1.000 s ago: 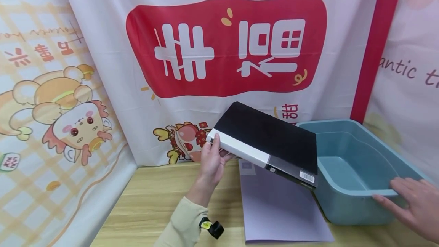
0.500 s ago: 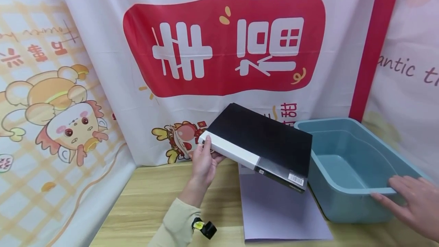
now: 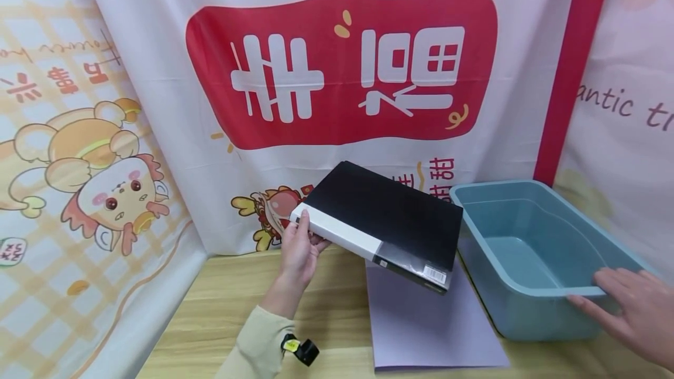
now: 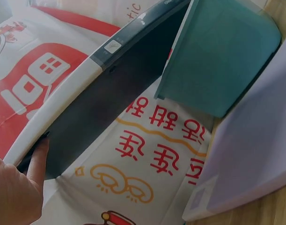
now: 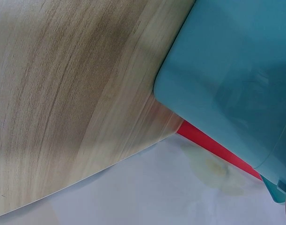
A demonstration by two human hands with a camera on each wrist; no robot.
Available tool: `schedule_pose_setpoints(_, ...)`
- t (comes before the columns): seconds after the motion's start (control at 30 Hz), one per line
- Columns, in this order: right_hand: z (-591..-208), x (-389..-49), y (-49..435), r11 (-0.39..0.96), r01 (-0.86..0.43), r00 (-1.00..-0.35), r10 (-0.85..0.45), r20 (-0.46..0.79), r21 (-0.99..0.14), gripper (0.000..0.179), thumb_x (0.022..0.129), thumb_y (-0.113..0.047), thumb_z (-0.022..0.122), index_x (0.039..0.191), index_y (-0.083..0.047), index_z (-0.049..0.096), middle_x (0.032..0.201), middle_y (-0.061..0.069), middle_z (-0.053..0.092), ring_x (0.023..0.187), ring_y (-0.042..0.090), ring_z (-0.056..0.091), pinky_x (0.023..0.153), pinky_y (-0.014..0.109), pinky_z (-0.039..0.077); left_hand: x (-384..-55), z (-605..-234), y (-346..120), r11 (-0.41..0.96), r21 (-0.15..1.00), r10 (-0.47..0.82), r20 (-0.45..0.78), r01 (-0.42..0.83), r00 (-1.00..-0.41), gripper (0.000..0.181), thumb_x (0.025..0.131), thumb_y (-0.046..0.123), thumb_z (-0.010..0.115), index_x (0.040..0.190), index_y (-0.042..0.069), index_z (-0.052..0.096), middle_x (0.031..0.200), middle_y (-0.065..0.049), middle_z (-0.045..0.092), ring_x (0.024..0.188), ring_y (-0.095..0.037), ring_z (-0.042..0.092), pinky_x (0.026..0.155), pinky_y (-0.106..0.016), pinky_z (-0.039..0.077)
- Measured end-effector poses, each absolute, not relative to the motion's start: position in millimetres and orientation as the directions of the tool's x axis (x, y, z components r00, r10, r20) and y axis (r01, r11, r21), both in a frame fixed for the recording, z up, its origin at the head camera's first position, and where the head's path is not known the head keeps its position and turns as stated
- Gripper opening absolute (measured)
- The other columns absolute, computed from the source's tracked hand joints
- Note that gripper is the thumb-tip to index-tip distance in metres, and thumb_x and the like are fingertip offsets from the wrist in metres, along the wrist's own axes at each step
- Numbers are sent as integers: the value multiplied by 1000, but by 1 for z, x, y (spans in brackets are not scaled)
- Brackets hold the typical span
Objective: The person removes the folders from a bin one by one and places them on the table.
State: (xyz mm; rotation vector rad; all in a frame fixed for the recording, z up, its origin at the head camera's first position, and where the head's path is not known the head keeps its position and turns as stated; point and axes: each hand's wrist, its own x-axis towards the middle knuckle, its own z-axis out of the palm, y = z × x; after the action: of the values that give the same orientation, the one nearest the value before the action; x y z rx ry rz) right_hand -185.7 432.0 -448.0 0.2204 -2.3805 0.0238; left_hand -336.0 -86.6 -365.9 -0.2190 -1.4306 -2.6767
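Observation:
My left hand [image 3: 299, 251] pinches a black file folder [image 3: 387, 206] by the left end of its white and clear spine, thumb on the spine and fingers beneath. The folder is raised and tilted, its barcode corner lower, over a flat lilac folder [image 3: 434, 320] on the table. From below, the left wrist view shows the black folder [image 4: 96, 110] with a finger against its underside. At the right, my right hand [image 3: 626, 312] grips the near rim of a blue-green plastic basin [image 3: 547, 314], fingers over the rim and thumb outside. The basin's visible inside holds nothing.
The wooden table [image 3: 210, 320] runs back to a printed white cloth [image 3: 337, 75] hanging behind it. More printed cloth [image 3: 89, 192] hangs along the left side, and another cloth [image 3: 626, 168] borders the right, close to the basin.
My left hand has moved to the left and slightly lower with the black folder, drawing it away from the basin and uncovering more of the rim. My right hand stays on the basin.

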Motion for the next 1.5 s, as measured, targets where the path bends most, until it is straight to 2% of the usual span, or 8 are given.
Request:
schedule_pose_setpoints(0.17,-447,-186,432,985,-170,-715,-154,682,45,48,80,-54,79,76,-14,54,68,-6,49,62,14,42,59,44,38,-339,-369,-96,-537,831,-35,147,143,-988,49,112,31,40,153,4,39,142,-28,55,117,-33,66,95,-55,54)
schedule_pose_setpoints(0.37,-447,-185,431,987,-157,-734,-146,663,44,49,82,-55,78,76,-14,54,67,-6,47,61,13,40,58,42,37,-344,-373,-106,-532,836,-43,132,134,-990,50,112,31,40,153,3,38,143,-29,55,120,-35,65,97,-55,53)
schedule_pose_setpoints(0.57,-446,-186,432,983,-178,-711,-161,685,47,48,81,-55,79,76,-15,53,66,-8,45,61,12,39,57,42,37,-350,-376,-116,-517,847,-65,104,122,-992,49,110,32,46,151,5,44,143,-22,58,121,-33,65,97,-54,54)
schedule_pose_setpoints(0.8,-445,-187,433,979,-197,-694,-174,699,49,47,81,-55,79,76,-17,53,66,-10,44,61,9,38,57,40,36,-356,-385,-131,-465,881,-95,53,91,-994,53,112,31,40,151,-4,34,145,-33,50,126,-38,59,99,-52,53)
schedule_pose_setpoints(0.97,-446,-187,434,978,-202,-685,-182,705,56,47,80,-57,79,76,-17,53,66,-10,45,61,9,38,56,39,35,-357,-389,-138,-450,890,-94,37,76,-995,52,112,30,40,152,-3,33,148,-32,48,129,-39,56,100,-53,51)
schedule_pose_setpoints(1.17,-447,-187,434,982,-183,-702,-170,691,55,48,80,-57,78,76,-16,53,66,-9,46,61,12,40,56,40,36,-361,-392,-144,-412,909,-107,31,72,-994,52,112,31,40,150,-4,36,145,-32,50,123,-35,61,100,-53,52)
schedule_pose_setpoints(1.5,-447,-187,435,980,-188,-703,-176,689,58,47,81,-56,78,75,-18,51,66,-10,43,60,10,37,55,38,35,-368,-398,-161,-374,927,-82,5,35,-997,57,111,33,41,154,-3,30,146,-32,48,125,-37,59,102,-54,51)
